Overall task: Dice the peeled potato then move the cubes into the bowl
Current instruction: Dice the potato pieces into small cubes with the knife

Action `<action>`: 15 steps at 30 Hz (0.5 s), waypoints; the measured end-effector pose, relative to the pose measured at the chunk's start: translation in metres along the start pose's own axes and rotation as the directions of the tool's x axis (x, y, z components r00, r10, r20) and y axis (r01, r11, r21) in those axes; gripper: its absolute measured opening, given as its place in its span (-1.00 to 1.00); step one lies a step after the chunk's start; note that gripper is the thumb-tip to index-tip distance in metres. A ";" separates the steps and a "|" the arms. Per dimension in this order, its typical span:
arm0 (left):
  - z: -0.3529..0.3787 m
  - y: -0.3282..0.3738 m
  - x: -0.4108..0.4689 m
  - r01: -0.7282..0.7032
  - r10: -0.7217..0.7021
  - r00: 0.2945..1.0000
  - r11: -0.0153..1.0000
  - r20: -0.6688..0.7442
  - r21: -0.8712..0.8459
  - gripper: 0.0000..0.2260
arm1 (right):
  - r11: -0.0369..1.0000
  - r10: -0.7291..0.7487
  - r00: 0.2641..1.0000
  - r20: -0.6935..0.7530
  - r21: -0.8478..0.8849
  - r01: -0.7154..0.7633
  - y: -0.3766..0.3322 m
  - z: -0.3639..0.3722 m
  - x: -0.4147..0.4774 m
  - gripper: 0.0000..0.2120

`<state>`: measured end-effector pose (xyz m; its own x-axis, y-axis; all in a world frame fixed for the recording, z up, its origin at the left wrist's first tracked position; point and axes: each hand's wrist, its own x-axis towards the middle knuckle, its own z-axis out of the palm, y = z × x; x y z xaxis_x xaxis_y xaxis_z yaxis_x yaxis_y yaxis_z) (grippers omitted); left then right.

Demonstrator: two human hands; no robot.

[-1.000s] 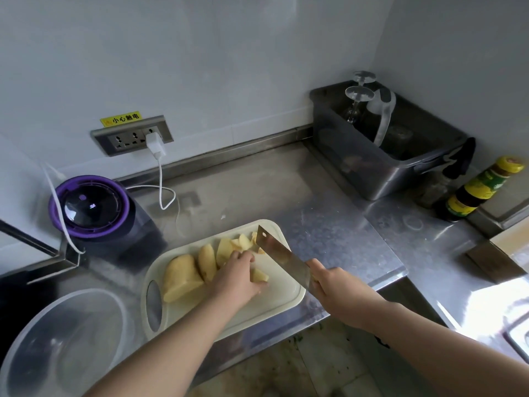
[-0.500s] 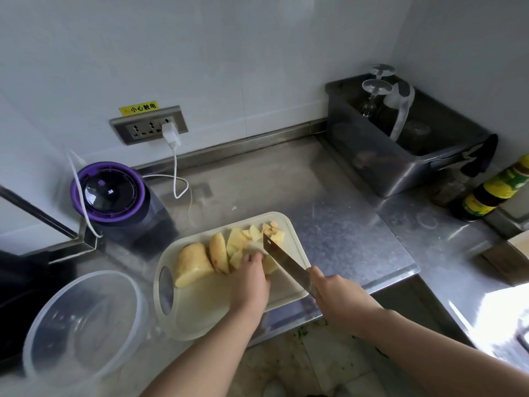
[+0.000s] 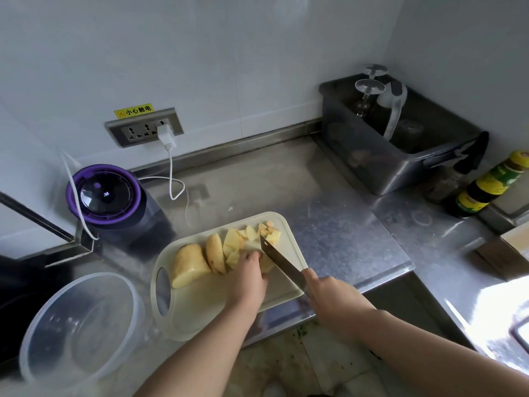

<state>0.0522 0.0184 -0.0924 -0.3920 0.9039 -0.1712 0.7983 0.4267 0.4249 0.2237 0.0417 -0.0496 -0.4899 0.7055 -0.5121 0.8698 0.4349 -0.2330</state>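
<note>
**Knife set against a held potato piece on the board**

A cream cutting board [image 3: 200, 313] lies on the steel counter [image 3: 329, 224], its handle hole at the left end. The left hand [image 3: 247, 277] reaches in from the near side, its fingers curled down together on a potato piece [image 3: 267, 266] in the middle of the board. The right hand [image 3: 332, 296] is wrapped tight around the handle of a knife [image 3: 279, 260], and the blade touches the right side of that piece with its tip pointing far and left.

A large chunk [image 3: 190, 266] and a thick slice [image 3: 215, 253] lie left of the held piece. Several flat cuts lie just beyond the fingers. Small cubes [image 3: 270, 230] are heaped at the board's far right corner.

The clear bowl [image 3: 134, 299] stands at the near left, just beside the board. A purple-rimmed appliance [image 3: 104, 193] sits further back on the left. A grey tub [image 3: 400, 167] stands in the far right corner, with a dark bottle [image 3: 486, 187] to its right.
</note>
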 end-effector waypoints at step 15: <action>-0.001 0.002 0.003 0.215 -0.227 0.974 0.929 -0.005 -0.300 -0.85 | 0.999 -0.034 0.999 -0.008 -0.043 0.033 -0.010 0.001 -0.005 -0.56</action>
<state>0.0516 0.0218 -0.0911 -0.5656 0.7831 -0.2586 0.5205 0.5822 0.6247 0.2171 0.0333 -0.0451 -0.5194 0.6949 -0.4973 0.8497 0.4817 -0.2144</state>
